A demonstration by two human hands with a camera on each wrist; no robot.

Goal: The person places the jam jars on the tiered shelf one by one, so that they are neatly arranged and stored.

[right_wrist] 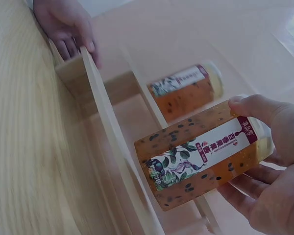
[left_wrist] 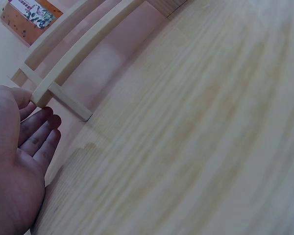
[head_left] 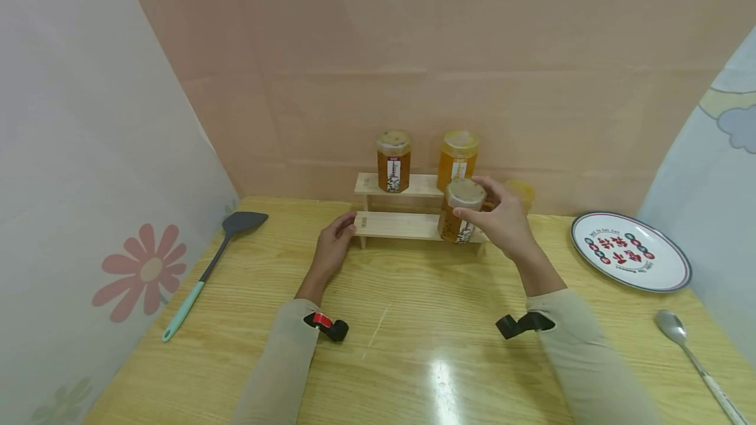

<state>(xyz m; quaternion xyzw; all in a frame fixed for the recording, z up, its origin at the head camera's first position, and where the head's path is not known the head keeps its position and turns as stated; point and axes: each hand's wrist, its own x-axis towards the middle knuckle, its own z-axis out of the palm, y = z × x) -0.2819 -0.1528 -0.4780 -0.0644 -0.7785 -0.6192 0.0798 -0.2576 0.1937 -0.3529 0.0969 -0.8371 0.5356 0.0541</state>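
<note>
My right hand (head_left: 501,218) grips a jar of orange jam with dark seeds (head_left: 451,218) near its pale lid, thumb on one side and fingers on the other. The jar is tilted over the right part of the lower step of a two-step wooden rack (head_left: 396,225); its white label (right_wrist: 201,154) shows in the right wrist view. At the rack's left end, my left hand (head_left: 332,246) pinches the end of the lower board between thumb and forefinger, other fingers loosely bent beneath. On the upper step stand a similar seeded jar (head_left: 394,162) and a yellow-orange jar (head_left: 458,157).
Partly hidden behind my right hand is another yellow-lidded jar (head_left: 522,194). A grey spatula with a mint handle (head_left: 215,261) lies at the left. To the right are a white oval plate (head_left: 667,258) and a metal spoon (head_left: 688,346). A pinkish cloth (head_left: 295,84) hangs behind.
</note>
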